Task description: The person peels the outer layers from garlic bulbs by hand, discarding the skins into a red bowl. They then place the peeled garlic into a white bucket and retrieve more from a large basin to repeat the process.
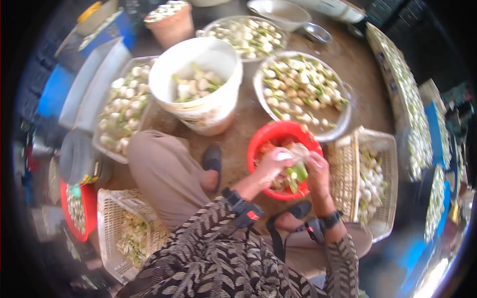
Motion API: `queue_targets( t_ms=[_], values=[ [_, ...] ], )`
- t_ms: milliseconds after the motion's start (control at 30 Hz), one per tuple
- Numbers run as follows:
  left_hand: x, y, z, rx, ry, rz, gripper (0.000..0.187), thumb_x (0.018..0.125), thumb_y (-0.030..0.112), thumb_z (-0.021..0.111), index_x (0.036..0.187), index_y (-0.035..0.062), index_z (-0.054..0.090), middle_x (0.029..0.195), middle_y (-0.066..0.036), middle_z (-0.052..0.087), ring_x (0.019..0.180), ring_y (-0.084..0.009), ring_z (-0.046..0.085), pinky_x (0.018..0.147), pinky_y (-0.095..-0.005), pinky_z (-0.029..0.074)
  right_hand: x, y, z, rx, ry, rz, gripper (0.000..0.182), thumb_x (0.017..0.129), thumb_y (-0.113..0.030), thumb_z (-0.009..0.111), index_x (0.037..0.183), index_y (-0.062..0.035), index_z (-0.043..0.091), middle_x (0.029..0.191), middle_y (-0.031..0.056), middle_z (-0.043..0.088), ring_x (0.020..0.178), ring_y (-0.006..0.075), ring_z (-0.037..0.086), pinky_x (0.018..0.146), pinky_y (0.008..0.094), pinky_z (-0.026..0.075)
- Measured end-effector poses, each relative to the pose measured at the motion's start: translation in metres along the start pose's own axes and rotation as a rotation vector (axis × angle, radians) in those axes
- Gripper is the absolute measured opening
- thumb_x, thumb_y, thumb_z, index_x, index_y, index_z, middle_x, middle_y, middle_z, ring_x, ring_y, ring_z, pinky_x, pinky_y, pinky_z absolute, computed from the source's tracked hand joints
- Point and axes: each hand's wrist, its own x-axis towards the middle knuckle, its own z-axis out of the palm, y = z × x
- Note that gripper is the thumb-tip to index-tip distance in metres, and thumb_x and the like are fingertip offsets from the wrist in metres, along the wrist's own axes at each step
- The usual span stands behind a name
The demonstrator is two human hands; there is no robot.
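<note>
Red bowl [271, 133] w/ both hands above: left hand [272, 165] & right hand [316, 166] closed round one green-stemmed vegetable [297, 164].

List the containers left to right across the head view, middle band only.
Grey rectangular tray of white bulbs → white plastic bucket → round metal basin of trimmed bulbs → woven wicker basket of white bulbs. The red plastic bowl, under both hands, overlaps the basin's span, so I left it out.
</note>
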Motion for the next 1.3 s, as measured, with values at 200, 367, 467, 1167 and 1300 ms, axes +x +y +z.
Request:
queue_targets(
  t_ms=[200, 367, 467, 1167, 1300],
  values=[
    [-0.012, 0.007, -0.014, 0.471, -0.099, 0.208, 0.053, 0.069, 0.006, 0.074, 0.116, 0.0010, 0.051, 0.101, -0.004, 0.058, 0.090, -0.0111, 0.057, 0.080, -0.0244, 0.049, 0.014, -0.020, -0.027, 0.510, 0.332, 0.164, 0.013, 0.084, -0.013, 0.053, 0.080, -0.0040, 0.061, 0.075, -0.0005, 0.059, 0.063, 0.0092, 0.054, 0.059, 0.0228, 0.045],
    [-0.021, 0.028, -0.023, 0.652, -0.134, 0.434, 0.035, 0.075, 0.009, 0.069, 0.107, -0.0010, 0.058, 0.098, -0.004, 0.061, 0.086, -0.0104, 0.058, 0.079, -0.0238, 0.049, 0.029, 0.028, -0.070, -0.437, 0.046, 0.060, 0.013, 0.082, -0.011, 0.055, 0.085, 0.0000, 0.061, 0.072, 0.0108, 0.062, 0.066, 0.0179, 0.060, 0.062, 0.0314, 0.048],
    [-0.024, 0.079, -0.034, 0.598, 0.107, 0.430, 0.027, 0.084, 0.014, 0.061, 0.105, -0.0026, 0.058, 0.084, -0.004, 0.062, 0.070, -0.0073, 0.057, 0.063, -0.0208, 0.048, 0.029, 0.021, -0.049, -0.751, -0.075, -0.089, 0.015, 0.081, -0.013, 0.056, 0.087, -0.0008, 0.062, 0.075, 0.0211, 0.060, 0.071, 0.0320, 0.062, 0.066, 0.0388, 0.048],
    [-0.012, 0.146, -0.130, 1.715, 0.750, 0.429, 0.011, 0.076, 0.020, 0.061, 0.071, 0.0100, 0.059, 0.059, -0.008, 0.059, 0.057, -0.0223, 0.062, 0.049, -0.0372, 0.044, 0.359, -0.069, 0.305, -1.361, -0.813, -0.560, 0.025, 0.078, -0.014, 0.054, 0.097, -0.0019, 0.064, 0.096, 0.0181, 0.064, 0.090, 0.0357, 0.060, 0.079, 0.0417, 0.047],
    [-0.028, 0.120, -0.113, 1.749, 0.708, 0.497, 0.007, 0.073, 0.015, 0.057, 0.070, 0.0108, 0.052, 0.059, -0.003, 0.052, 0.057, -0.0188, 0.056, 0.053, -0.0320, 0.045, 0.384, -0.001, 0.349, -1.456, -0.920, -0.635, 0.020, 0.075, -0.008, 0.050, 0.082, -0.0010, 0.067, 0.087, 0.0199, 0.065, 0.084, 0.0358, 0.063, 0.073, 0.0414, 0.050]
  ],
)
